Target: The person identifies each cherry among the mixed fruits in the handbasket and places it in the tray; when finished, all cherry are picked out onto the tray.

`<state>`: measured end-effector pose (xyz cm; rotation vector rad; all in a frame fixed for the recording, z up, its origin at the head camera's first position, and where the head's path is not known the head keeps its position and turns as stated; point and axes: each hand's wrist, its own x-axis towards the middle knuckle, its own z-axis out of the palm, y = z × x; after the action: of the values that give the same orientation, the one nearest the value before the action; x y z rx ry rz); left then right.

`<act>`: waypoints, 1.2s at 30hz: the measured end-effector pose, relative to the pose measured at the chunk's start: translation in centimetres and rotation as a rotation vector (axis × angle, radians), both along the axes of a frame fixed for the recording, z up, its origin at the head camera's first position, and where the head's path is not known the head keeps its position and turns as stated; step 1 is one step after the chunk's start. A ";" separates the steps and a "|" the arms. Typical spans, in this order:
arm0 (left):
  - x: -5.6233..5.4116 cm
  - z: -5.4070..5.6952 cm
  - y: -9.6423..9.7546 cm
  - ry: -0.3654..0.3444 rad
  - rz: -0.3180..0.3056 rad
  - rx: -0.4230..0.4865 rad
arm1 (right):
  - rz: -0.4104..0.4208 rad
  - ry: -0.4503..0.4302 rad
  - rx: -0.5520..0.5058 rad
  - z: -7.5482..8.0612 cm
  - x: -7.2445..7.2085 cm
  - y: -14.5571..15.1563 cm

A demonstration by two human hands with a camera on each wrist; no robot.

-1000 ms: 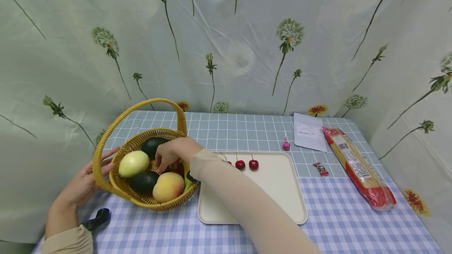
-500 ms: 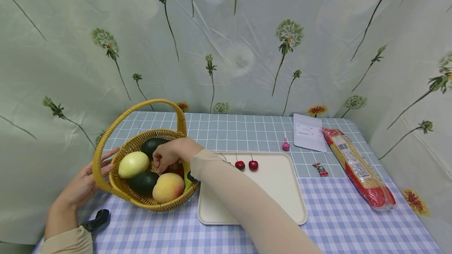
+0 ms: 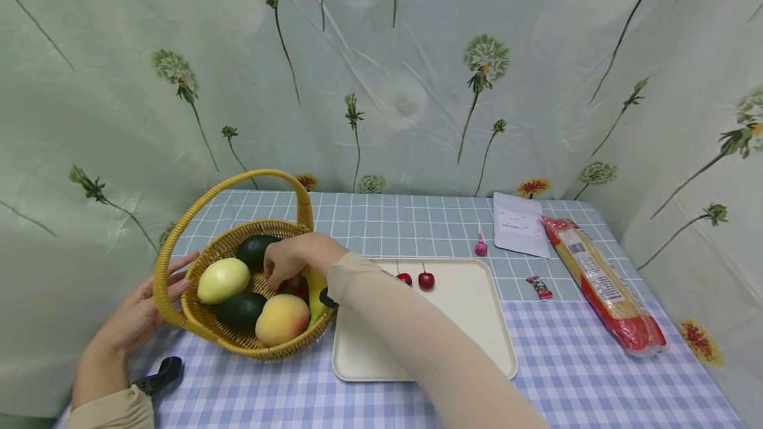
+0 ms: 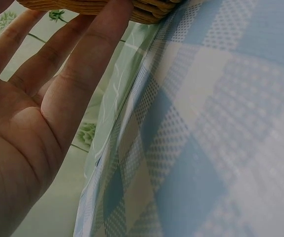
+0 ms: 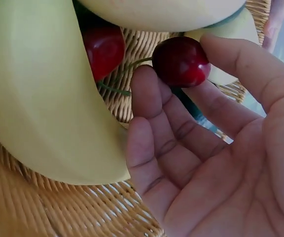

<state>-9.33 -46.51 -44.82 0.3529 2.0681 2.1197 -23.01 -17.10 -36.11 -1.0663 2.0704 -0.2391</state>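
A dark red cherry (image 5: 180, 61) is pinched between the thumb and fingers of my right hand (image 3: 292, 258), which reaches down inside a yellow wicker basket (image 3: 280, 351). Another cherry (image 5: 102, 52) lies beside a banana (image 5: 43, 98) close to those fingers. Around the hand in the basket sit a peach (image 3: 282, 320), a pale yellow-green fruit (image 3: 224, 281) and dark green avocado-like fruits (image 3: 241, 310). My left hand (image 3: 138, 313) touches the basket's left side with its fingers extended; in the left wrist view, the fingers (image 4: 78, 74) meet the wicker underside.
Right of the basket is a cream tray (image 3: 459, 336) with cherries (image 3: 426, 281) on it, partly covered by my right sleeve. Farther right lie a lollipop (image 3: 480, 245), a wrapped candy (image 3: 539, 286), a white pouch (image 3: 520, 225) and a long red-and-yellow package (image 3: 602, 283). The basket's handle (image 3: 238, 177) arches high.
The head view has shifted slightly. My right forearm has moved a little, and its sleeve now covers the leftmost cherry on the tray. My left hand stays at the basket.
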 end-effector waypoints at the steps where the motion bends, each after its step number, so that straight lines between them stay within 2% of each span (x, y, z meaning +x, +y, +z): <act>1: 0.0 0.0 0.0 -0.002 0.002 -0.004 | 0.005 0.005 -0.008 0.1 0.0 0.1; 10: 0.0 0.1 -0.1 -0.007 0.029 -0.042 | 0.046 0.078 -0.150 0.9 -0.6 1.9; 15: 0.0 0.1 -0.1 -0.010 0.027 -0.043 | 0.056 0.106 -0.249 1.2 -1.1 3.4; 21: 0.1 0.0 -0.1 -0.018 0.024 -0.027 | 0.070 0.138 -0.315 1.6 -1.7 5.4; 29: 0.1 -0.1 0.0 -0.026 0.031 -0.030 | 0.037 0.079 -0.421 1.9 -2.3 8.9; 36: 0.1 -0.2 -0.2 -0.027 0.023 -0.027 | -0.001 0.136 -0.445 1.6 -2.8 12.3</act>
<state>-9.27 -46.67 -45.01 0.2970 2.0937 2.0962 -25.77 -4.77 -34.46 -1.3752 2.1942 -0.6682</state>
